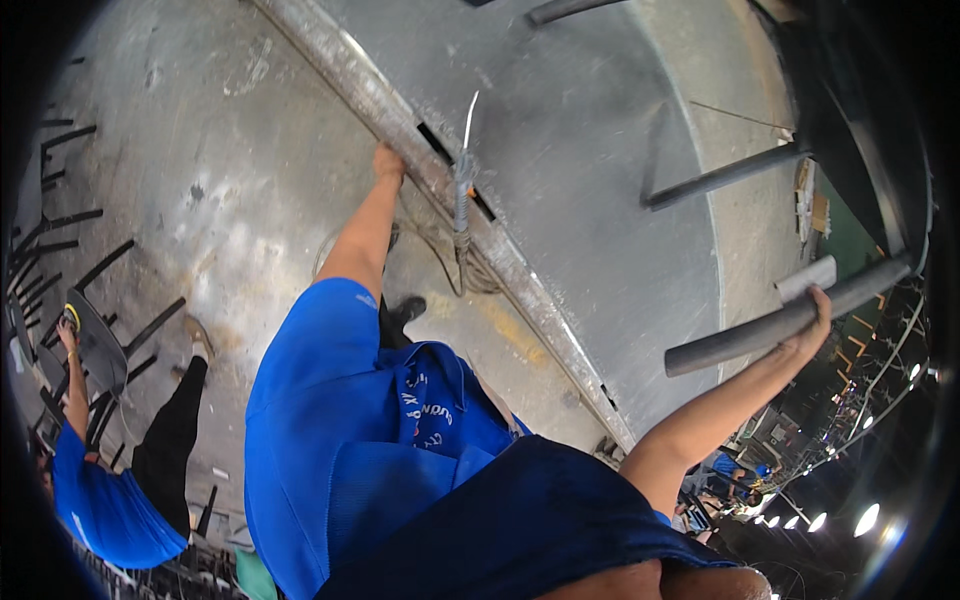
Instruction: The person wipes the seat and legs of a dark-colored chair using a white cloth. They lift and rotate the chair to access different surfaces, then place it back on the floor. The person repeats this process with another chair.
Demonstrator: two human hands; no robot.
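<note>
My left hand (pixel 388 160) reaches out and grips the lower edge of a long grey metal beam (pixel 340 70) that runs diagonally across the view. A thin wire and a wrapped cable (pixel 462 190) hang off the beam just right of that hand. My right hand (pixel 815 312) is closed around a thick grey round bar (pixel 740 340) at the right, with a short lighter tube (pixel 806 278) lying against it. My blue shirt (pixel 350 450) fills the lower middle.
A large grey metal sheet (pixel 590 170) spreads beyond the beam, with dark bars (pixel 720 178) sticking out of it. At lower left another person in a blue shirt (pixel 100 500) holds up a dark panel (pixel 95 340). Dark rods (pixel 70 215) lie on the concrete floor (pixel 200 150).
</note>
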